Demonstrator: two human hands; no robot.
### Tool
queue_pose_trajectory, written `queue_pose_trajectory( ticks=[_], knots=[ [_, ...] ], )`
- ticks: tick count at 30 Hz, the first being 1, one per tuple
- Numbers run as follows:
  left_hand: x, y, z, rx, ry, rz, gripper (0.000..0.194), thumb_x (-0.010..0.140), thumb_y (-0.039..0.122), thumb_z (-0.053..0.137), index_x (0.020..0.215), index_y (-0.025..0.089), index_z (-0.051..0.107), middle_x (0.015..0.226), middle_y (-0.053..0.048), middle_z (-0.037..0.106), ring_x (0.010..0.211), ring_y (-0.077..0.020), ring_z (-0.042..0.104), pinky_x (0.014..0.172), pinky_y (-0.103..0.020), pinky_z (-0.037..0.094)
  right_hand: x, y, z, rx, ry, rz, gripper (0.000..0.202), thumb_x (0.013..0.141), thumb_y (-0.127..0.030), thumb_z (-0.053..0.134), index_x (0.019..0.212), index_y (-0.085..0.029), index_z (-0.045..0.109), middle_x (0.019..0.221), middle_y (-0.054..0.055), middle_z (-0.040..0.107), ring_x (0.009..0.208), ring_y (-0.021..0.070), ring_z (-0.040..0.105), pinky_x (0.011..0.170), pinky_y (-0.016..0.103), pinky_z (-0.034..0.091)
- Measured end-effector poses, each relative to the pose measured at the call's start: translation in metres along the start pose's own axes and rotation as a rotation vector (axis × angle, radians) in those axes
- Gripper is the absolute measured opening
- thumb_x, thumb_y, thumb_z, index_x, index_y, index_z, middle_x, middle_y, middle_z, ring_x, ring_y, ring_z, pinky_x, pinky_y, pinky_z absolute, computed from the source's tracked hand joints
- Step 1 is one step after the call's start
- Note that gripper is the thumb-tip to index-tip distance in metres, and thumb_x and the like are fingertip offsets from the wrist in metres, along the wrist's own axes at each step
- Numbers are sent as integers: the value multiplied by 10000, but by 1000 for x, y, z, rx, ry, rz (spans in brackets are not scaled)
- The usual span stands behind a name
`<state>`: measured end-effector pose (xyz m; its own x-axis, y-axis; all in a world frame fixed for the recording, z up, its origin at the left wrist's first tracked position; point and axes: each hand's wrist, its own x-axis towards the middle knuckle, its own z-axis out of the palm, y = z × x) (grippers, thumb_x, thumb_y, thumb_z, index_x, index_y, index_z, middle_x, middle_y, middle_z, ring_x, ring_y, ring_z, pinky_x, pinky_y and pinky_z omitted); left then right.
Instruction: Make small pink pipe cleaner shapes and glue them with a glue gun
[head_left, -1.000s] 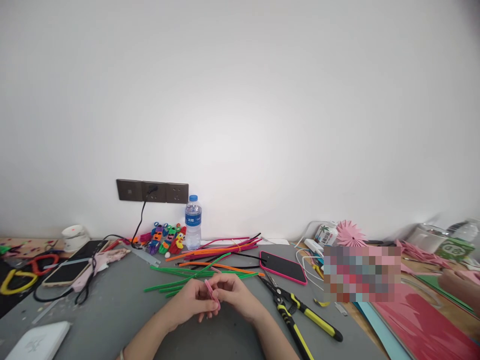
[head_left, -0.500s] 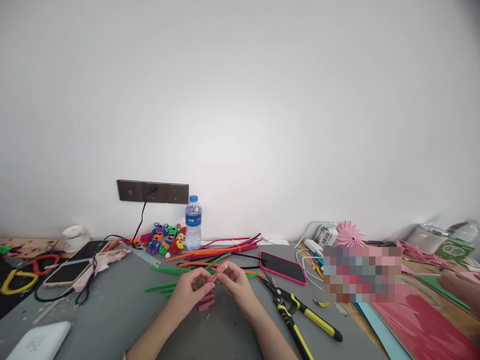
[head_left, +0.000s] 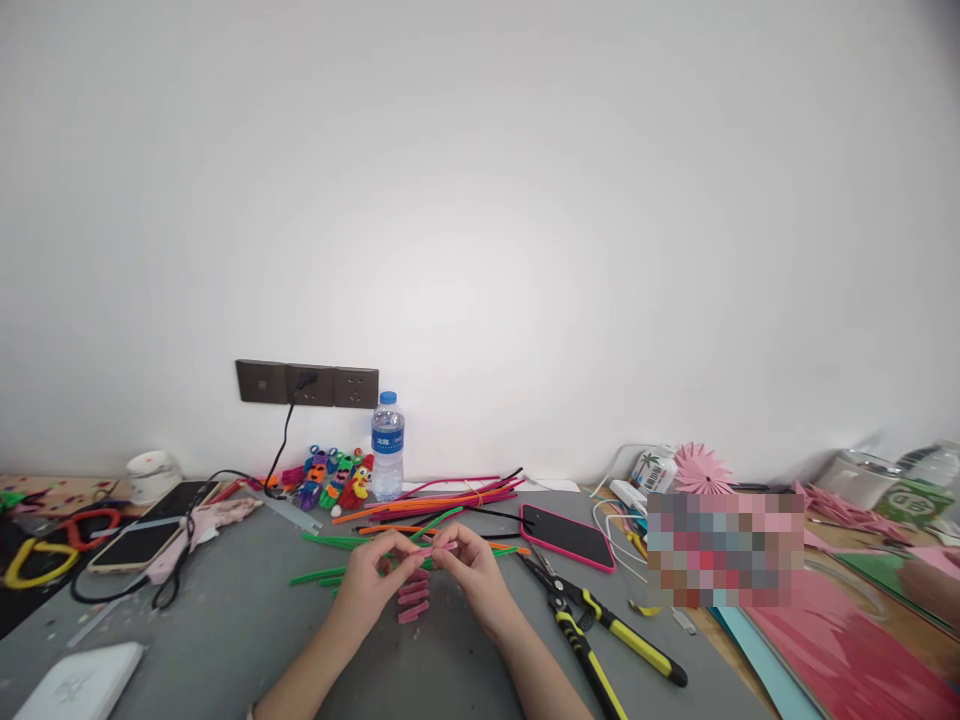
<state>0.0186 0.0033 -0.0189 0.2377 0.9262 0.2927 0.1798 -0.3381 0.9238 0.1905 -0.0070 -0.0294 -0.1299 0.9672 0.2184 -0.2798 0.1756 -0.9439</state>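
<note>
A short pink pipe cleaner (head_left: 427, 551) lies roughly level between my two hands above the grey mat. My left hand (head_left: 382, 578) pinches its left part between thumb and fingers. Closer to its right end, my right hand (head_left: 466, 568) pinches it as well. Below my hands, several short pink pipe cleaner pieces (head_left: 413, 597) lie in a column on the mat. Green pipe cleaners (head_left: 322, 577) stretch out to the left, partly hidden behind my left hand. Further back is a bundle of red and orange pipe cleaners (head_left: 457, 498).
Yellow-and-black pliers (head_left: 577, 622) and a pink-cased phone (head_left: 568, 536) lie right of my hands. A water bottle (head_left: 388, 450) stands by the wall beside small pipe cleaner figures (head_left: 330, 480). At far right, a co-worker's hand (head_left: 930, 590) is over paper. A white box (head_left: 79, 685) sits front left.
The pink pipe cleaner has gone from slanted to nearly level, and more of the pink pieces below shows. The co-worker's hand at the far right has moved slightly lower and right.
</note>
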Motion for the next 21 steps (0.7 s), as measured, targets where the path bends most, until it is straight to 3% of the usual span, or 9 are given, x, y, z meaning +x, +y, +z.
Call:
queue_pose_trajectory(
  ticks=[6, 11, 21],
  knots=[
    [0, -5, 2, -136, -39, 1, 241, 774, 386, 671, 655, 178, 643, 707, -35, 599, 701, -189, 573, 610, -240, 450, 0, -1, 1, 3, 1, -10, 255, 712, -392, 758, 717, -179, 616, 669, -23, 523, 619, 124, 457, 605, 237, 378],
    [1, -3, 3, -210, -18, -15, 251, 723, 396, 712, 625, 176, 640, 703, -30, 583, 666, -177, 549, 575, -239, 455, -1, -4, 2, -6, -3, -42, 245, 703, -385, 763, 699, -184, 623, 699, -9, 554, 642, 136, 483, 618, 246, 400],
    [-3, 1, 2, -121, -29, 58, 227, 787, 346, 656, 630, 183, 636, 717, -49, 579, 707, -199, 574, 593, -243, 468, 0, 1, 0, 18, 12, -5, 251, 696, -387, 770, 718, -178, 634, 656, -25, 544, 605, 124, 471, 613, 248, 397]
  ],
)
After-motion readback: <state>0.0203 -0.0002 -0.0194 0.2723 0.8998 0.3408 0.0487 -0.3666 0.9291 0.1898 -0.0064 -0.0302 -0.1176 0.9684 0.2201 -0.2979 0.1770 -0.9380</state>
